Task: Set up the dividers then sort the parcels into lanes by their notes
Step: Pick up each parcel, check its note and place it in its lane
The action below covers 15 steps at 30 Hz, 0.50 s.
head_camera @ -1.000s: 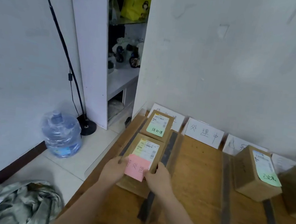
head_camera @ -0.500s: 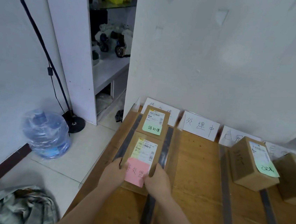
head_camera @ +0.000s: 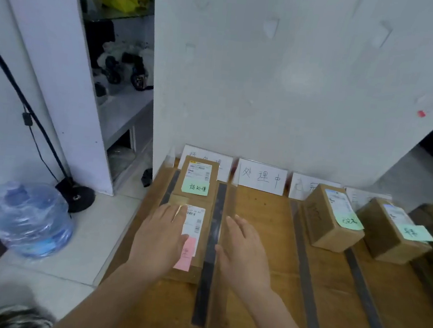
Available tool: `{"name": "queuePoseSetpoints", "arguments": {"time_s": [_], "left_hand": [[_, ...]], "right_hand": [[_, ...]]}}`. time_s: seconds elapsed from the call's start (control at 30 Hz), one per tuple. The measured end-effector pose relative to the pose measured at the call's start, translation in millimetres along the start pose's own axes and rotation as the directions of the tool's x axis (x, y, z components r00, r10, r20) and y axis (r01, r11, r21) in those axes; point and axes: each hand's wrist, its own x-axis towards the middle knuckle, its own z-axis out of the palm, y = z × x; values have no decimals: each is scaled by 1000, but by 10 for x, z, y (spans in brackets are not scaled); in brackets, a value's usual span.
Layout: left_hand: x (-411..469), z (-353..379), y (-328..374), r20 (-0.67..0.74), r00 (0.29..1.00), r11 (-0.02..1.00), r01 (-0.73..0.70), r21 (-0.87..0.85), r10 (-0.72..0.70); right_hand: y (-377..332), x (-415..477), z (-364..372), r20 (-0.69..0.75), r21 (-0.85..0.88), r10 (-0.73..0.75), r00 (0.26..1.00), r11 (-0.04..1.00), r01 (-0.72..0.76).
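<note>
Against half a second before, the parcel with the pink note [head_camera: 194, 228] had slid farther up the leftmost lane until its far edge met the parcel with the green note [head_camera: 199, 180], and both hands had let go of its near edge. The left hand [head_camera: 160, 238] lay flat on top of it with straight fingers, gripping nothing and covering part of the white label and the pink note [head_camera: 186, 254]. The right hand [head_camera: 244, 255] was open too, holding nothing, just beside the parcel's right edge and over the dark divider strip [head_camera: 207, 283]; whether its thumb touched the box could not be told. A pale wall [head_camera: 286, 77] rose behind the wooden table [head_camera: 260, 248], which carried further dark strips marking off lanes. White tiled floor [head_camera: 90, 230] lay to the left, with an open shelf recess [head_camera: 123, 74] above it. On the floor stood a large water bottle [head_camera: 33, 219] near the round black base of a stand [head_camera: 75, 198]. Two more brown parcels [head_camera: 329, 223] [head_camera: 392, 235] sat in the right-hand lanes, each with a green note, and white handwritten cards [head_camera: 260, 176] leaned against the wall at the head of the lanes
</note>
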Motion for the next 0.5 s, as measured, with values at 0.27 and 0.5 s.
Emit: {"name": "queuePoseSetpoints", "arguments": {"time_s": [0.27,0.5], "left_hand": [[-209,-352,1599,16,911,897,-409,171,412],[-537,-414,2518,-2,851,844,-520,134,524]], "right_hand": [[1018,-1009,-1024,-234,-157,122,965,974,-161],[1660,-1652,-1413,-306,-208,206,930,938,-276]]}}
